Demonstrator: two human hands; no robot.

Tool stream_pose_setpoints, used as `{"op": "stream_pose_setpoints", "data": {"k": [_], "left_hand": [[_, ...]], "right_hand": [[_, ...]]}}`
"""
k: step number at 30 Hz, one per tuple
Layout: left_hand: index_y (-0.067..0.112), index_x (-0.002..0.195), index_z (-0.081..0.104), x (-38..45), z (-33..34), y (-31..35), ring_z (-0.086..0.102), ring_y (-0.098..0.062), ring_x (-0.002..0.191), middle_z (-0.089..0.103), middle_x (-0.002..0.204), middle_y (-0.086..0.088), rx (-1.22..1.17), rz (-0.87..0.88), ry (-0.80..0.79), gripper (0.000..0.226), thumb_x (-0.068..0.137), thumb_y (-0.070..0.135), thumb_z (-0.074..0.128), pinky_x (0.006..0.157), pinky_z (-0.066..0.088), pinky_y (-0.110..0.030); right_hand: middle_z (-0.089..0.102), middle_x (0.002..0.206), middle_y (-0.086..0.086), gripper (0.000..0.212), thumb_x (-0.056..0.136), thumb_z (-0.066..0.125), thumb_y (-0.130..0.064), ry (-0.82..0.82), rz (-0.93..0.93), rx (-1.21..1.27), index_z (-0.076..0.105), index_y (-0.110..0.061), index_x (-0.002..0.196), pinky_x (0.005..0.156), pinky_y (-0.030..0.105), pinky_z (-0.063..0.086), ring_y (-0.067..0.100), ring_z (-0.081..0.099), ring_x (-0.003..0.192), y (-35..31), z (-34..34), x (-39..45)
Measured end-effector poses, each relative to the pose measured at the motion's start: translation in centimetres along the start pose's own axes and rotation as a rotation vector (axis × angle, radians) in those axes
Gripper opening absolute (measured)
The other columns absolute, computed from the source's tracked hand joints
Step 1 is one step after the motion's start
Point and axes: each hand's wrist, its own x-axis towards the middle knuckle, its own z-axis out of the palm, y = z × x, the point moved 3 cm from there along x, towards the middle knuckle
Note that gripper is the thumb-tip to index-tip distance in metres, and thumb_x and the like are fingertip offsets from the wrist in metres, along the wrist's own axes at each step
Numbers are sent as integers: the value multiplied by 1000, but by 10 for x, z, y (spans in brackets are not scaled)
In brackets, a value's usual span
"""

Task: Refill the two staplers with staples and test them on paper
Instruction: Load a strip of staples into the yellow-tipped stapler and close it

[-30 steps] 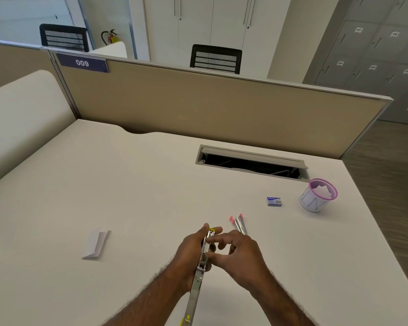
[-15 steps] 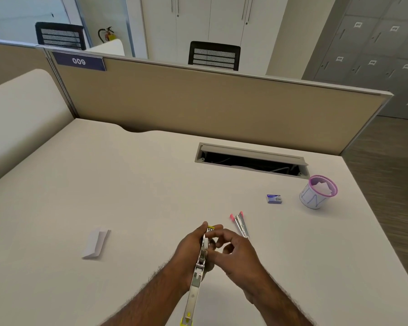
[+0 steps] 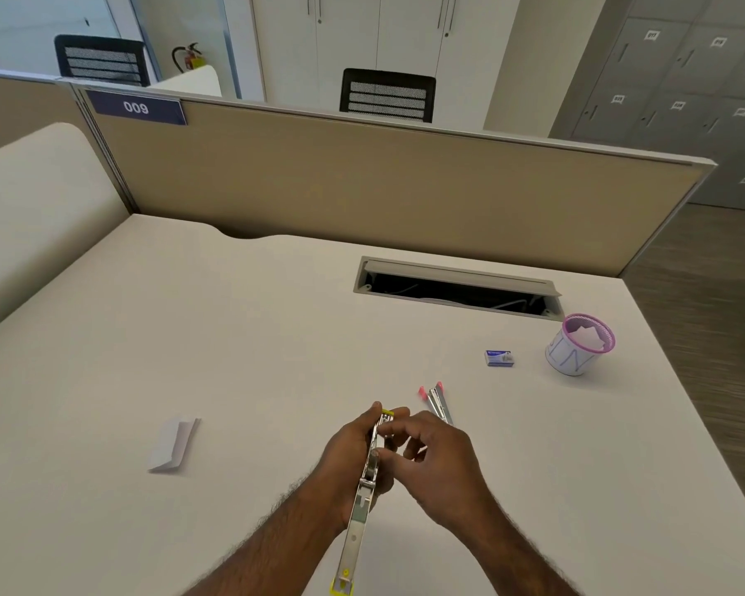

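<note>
Pink stapler (image 3: 437,402) half behind right hand (image 3: 441,464)

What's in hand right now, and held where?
The left hand grips the opened yellow stapler near its middle hinge; the right hand fingers its front.

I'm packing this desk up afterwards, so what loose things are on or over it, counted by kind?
Staplers: 2, the opened yellow-tipped metal stapler in the hands and the pink-tipped metal stapler on the desk
Small blue staple boxes: 1
Folded white papers: 1
Pink-rimmed mesh cups: 1
Total: 5
</note>
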Motion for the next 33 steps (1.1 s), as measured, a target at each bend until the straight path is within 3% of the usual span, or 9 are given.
{"op": "stream_pose_setpoints", "data": {"k": [4,8,13,16,22,33], "left_hand": [[19,85,79,2,-3,-3,54,-10,65,65,68,2,39,18,46,34,85,48,62,58,36,-23],[16,77,79,4,-6,-6,51,-9,54,62,64,1,37,6,28,36,80,49,65,52,35,-21],[16,73,78,6,-7,-6,48,-7,44,59,57,2,44,15,-13,37,73,51,68,47,32,-19],[16,74,77,8,-8,-6,46,-9,47,59,60,1,105,38,17,38,77,52,67,48,33,-22],[19,83,77,4,-5,-4,39,-10,40,58,59,3,175,94,-8,39,87,53,57,40,32,-22],[22,83,79,3,-5,-1,53,-8,52,63,62,3,159,119,30,35,81,54,65,45,36,-23]], "right_hand": [[61,82,-23,18,77,75,-26,-60,-128,-78,73,-28,95,63,9,43,1,56,77,-3,-4,1],[64,90,-11,19,82,69,-29,-175,-224,-192,71,-25,100,70,24,50,4,56,81,-6,-10,2],[60,95,-10,18,84,64,-29,-250,-264,-283,67,-26,102,74,31,50,10,55,83,-9,-11,1],[61,91,-11,19,79,65,-28,-210,-262,-267,68,-26,98,71,30,51,6,54,82,-9,-13,2],[62,83,-20,19,68,74,-28,-68,-83,-32,71,-32,87,61,14,45,5,57,76,-1,-17,2],[62,90,-19,27,73,77,-23,-77,-194,-15,72,-35,96,58,13,42,11,55,79,-5,-17,-3]]}}
